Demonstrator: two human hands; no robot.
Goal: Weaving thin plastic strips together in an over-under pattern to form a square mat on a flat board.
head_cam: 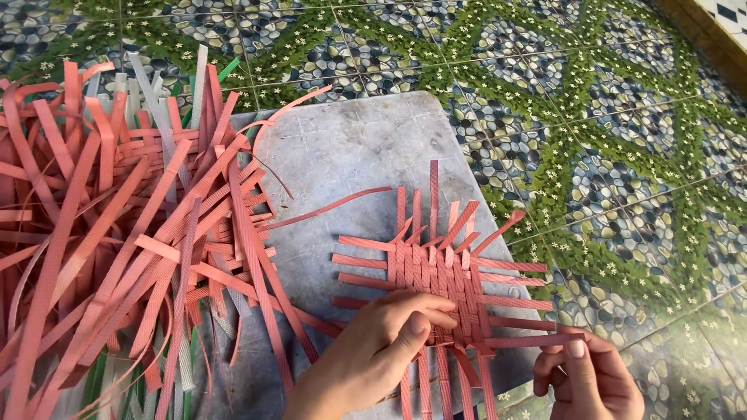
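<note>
Left hand: the left hand (373,354) lies palm down at six o'clock, fingers and thumb pressing the near edge of the woven mat (440,284); it pins rather than grips.
Right hand: the right hand (583,377), at four o'clock, is closed in a pinch on the end of one horizontal strip (529,340) sticking out of the mat's right side.
Mat: a small red plaited square with loose ends fanning all round, resting on a grey board (350,155) over patterned floor tiles (607,117).
Spare stock: a pile of red strips (117,233) at nine o'clock, touching the board's left edge.
Doing it well: judged from the grip, the strip wants a level, steady pull while the pinning hand holds the weave flat, so rows stay tight and square.
</note>
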